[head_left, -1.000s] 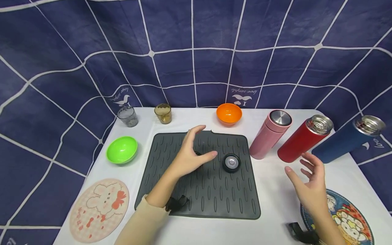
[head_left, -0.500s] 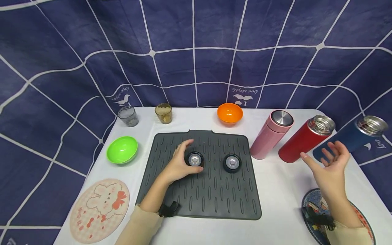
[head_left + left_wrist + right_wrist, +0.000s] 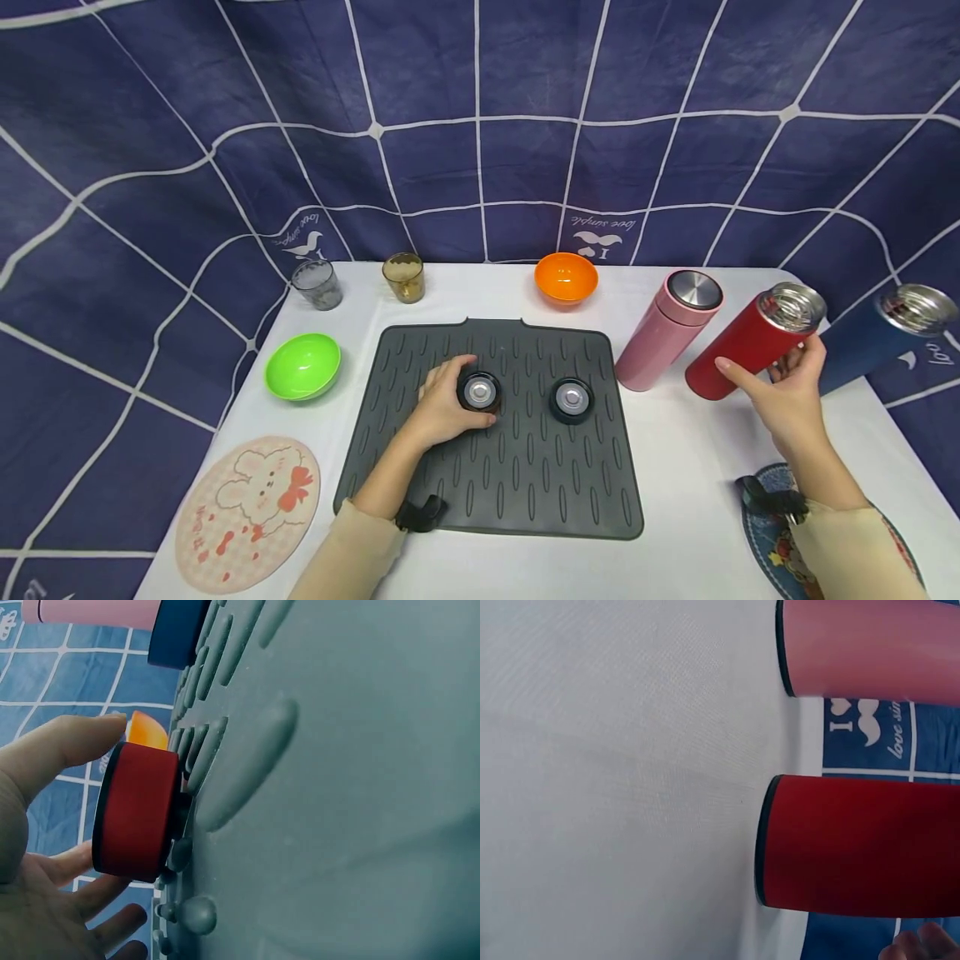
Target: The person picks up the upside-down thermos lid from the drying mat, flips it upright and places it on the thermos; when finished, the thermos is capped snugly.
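Observation:
My left hand curves around a red bottle lid, with its dark rim and silver inside showing from above. In the left wrist view, the thumb stands a little apart from the lid, and the fingers reach around the other side. The lid sits on the dark grey ribbed mat. My right hand is around the lower side of an upright, uncapped red vacuum bottle. Its thumb overlaps the near side of the bottle in the head view. In the right wrist view, the fingertips show beside the bottle with a gap.
A second dark lid lies on the mat. A capped pink bottle and an uncapped blue bottle flank the red one. Around the mat are an orange bowl, a green bowl, two small glasses, and two round printed placemats.
My left hand has gone down to the lid and its thumb and fingers have drawn in around it. My right hand has swung out to the right, then in against the red bottle.

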Demonstrator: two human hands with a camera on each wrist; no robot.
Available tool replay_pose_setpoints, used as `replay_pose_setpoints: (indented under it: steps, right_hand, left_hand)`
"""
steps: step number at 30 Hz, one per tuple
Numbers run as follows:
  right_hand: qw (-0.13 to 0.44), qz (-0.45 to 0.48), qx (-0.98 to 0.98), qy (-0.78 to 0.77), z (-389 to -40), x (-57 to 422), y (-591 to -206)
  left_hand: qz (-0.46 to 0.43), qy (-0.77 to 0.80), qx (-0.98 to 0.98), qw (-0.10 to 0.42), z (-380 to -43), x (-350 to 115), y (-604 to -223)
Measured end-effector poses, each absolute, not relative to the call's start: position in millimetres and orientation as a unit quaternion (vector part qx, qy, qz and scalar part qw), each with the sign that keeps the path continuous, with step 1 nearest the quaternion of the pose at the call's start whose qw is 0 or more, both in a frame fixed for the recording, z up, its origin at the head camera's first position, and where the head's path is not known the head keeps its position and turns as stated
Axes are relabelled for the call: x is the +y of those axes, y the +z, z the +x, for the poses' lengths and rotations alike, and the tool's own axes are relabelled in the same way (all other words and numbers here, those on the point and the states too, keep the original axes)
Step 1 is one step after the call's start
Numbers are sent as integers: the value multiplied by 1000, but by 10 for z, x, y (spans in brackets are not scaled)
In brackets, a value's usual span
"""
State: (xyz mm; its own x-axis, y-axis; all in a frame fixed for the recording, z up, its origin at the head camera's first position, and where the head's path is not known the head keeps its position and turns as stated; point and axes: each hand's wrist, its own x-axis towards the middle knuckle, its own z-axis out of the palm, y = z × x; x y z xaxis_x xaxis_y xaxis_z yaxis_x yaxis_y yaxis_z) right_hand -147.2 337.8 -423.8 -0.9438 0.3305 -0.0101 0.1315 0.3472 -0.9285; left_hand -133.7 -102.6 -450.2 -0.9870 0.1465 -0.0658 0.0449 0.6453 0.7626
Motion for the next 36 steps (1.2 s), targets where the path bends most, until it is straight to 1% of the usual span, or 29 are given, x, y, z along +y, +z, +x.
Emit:
replay_pose_setpoints:
  steps: [6, 14, 19, 23, 29, 33, 36]
  right_hand:
    - [74, -144, -841, 517, -1511, 3405, -4290]
    - [79, -154, -873, 457, -1495, 3412, -4319]
    - [90, -171, -871, 451, -1470, 3373, -4324]
    - [97, -190, -864, 456, -1454, 3329, -4316]
    - [94, -197, -861, 459, -1442, 3302, -4315]
    - [94, -193, -862, 459, -1450, 3287, -4323]
    - [95, -183, -861, 465, -1466, 3270, -4325]
  left_hand:
    - [58, 401, 912, 58, -1361, -980, -4531]
    - [59, 382, 921, 47, -1385, -927, -4555]
    - [53, 380, 922, 49, -1374, -908, -4545]
    - [49, 370, 927, 41, -1374, -905, -4550]
    - [50, 369, 928, -6, -1370, -912, -4537]
    - [60, 413, 907, -52, -1345, -897, -4454]
    - [81, 464, 879, -73, -1317, -861, -4344]
